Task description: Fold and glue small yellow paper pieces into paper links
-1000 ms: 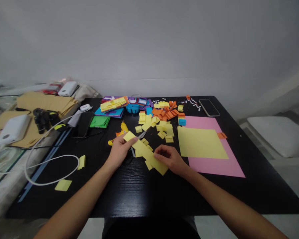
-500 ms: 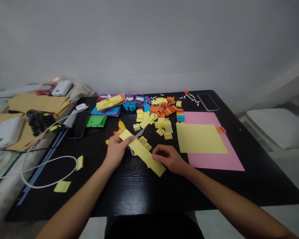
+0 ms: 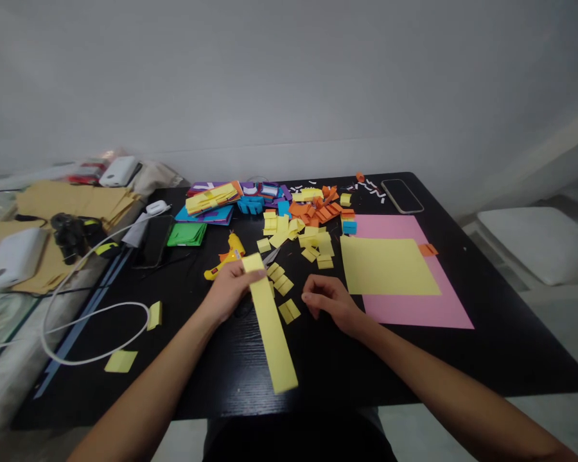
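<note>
Holding yellow strip point(image 3: 273, 330) in L hand point(image 3: 227, 290), R hand point(image 3: 330, 303) curled near it

You have a long, flat rectangle of paper, smooth and matte, w/ straight edges. Small folded pieces point(image 3: 289, 312) w/ raised creases lie between the strip and your R hand. Farther back are orange folded bits point(image 3: 318, 213), a flat green stack point(image 3: 187, 235) and scissors point(image 3: 272, 255) w/ metal blades, partly hidden.

Your L hand pinches the strip close to its far end, thumb on top; the rest extends from the grip toward you, slanting slightly to the R. Your R hand is loosely closed, thumb against the bent fingers, apart from the strip. The yellow glue gun point(image 3: 235, 246) lies just beyond your L hand.

The table point(image 3: 366, 366) is black w/ fine grain and a soft shine. On the R side, a yellow sheet point(image 3: 390, 266) overlaps a pink sheet point(image 3: 414, 312). Behind stands a plain grey wall point(image 3: 289, 83); a white cushion point(image 3: 534, 247) is at far R.
</note>
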`<control>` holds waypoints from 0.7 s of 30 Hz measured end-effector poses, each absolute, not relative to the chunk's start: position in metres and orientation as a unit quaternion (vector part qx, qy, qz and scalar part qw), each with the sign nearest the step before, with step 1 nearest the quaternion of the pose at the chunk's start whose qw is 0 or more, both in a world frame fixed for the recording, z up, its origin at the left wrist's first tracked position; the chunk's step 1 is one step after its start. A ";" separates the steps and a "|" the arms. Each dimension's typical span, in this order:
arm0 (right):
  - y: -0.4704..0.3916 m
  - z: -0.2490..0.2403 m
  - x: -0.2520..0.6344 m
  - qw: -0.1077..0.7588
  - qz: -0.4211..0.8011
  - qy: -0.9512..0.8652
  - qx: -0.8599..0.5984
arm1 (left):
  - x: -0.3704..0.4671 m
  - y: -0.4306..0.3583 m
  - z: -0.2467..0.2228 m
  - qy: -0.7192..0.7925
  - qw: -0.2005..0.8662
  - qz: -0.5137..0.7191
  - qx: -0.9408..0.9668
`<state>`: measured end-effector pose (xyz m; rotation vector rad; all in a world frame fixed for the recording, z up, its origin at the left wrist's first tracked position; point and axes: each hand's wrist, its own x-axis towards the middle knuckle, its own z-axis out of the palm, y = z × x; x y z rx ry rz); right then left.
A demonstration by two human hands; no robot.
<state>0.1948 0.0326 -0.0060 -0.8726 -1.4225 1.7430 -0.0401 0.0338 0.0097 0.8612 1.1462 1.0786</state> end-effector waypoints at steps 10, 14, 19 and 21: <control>0.034 -0.010 0.189 0.341 0.667 -0.548 -0.373 | -0.009 0.006 0.006 0.451 0.657 0.294 0.528; 0.036 -0.012 0.190 0.368 0.663 -0.526 -0.385 | -0.011 0.011 0.009 0.462 0.656 0.332 0.496; 0.040 -0.014 0.191 0.414 0.669 -0.464 -0.406 | -0.011 0.012 0.012 0.467 0.646 0.373 0.475; 0.042 -0.016 0.190 0.431 0.682 -0.431 -0.404 | -0.010 0.011 0.010 0.463 0.648 0.370 0.479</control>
